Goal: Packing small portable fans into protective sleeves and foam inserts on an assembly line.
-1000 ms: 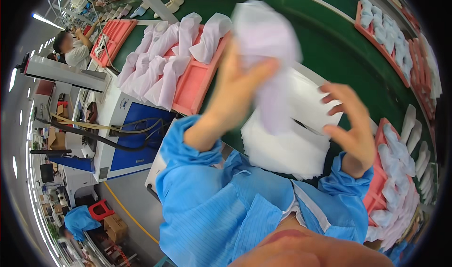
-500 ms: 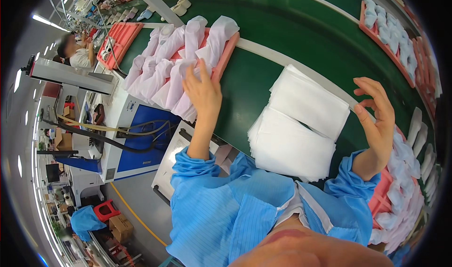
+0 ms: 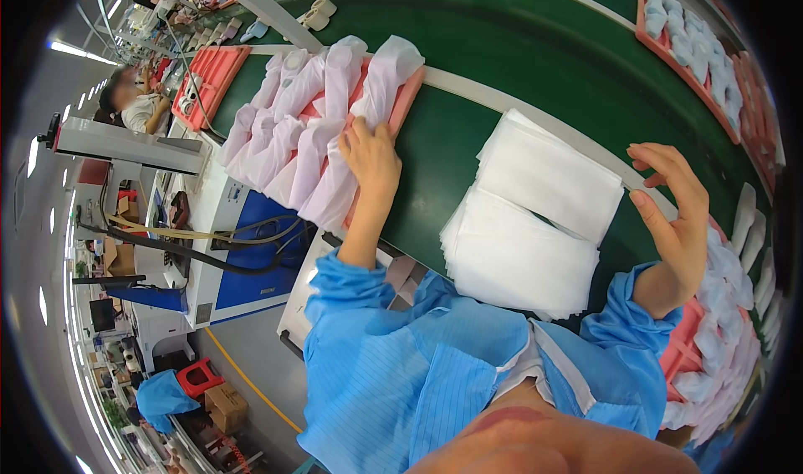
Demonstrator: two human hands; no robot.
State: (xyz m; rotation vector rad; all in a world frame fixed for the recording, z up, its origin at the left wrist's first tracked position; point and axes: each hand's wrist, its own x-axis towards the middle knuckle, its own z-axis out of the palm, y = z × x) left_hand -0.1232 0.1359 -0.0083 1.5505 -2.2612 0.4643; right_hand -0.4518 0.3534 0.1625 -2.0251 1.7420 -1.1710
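A pink tray (image 3: pixel 407 97) on the left of the green bench holds several rounded items wrapped in thin white bags. My left hand (image 3: pixel 372 163) is at its right side, fingers bent together on the lower end of a bag-wrapped item (image 3: pixel 391 62). The fingertips are partly hidden in the wrapping. My right hand (image 3: pixel 672 206) hovers over the bench's right side, fingers curved and apart from the thumb, with nothing between them. Between my hands lie two overlapping stacks of flat white bags, an upper stack (image 3: pixel 548 173) and a lower stack (image 3: pixel 519 252).
Another pink tray (image 3: pixel 682 348) of wrapped items stands by my right elbow. A further filled tray (image 3: pixel 669 64) is at the far right, across a green conveyor belt (image 3: pixel 468 22). At left are a blue-and-white machine (image 3: pixel 251 256) with hoses and a seated person (image 3: pixel 138 102).
My left hand has moved slightly right and toward me, from spread over the lower wrapped items to bent fingers at the right-hand item. My right hand has barely moved.
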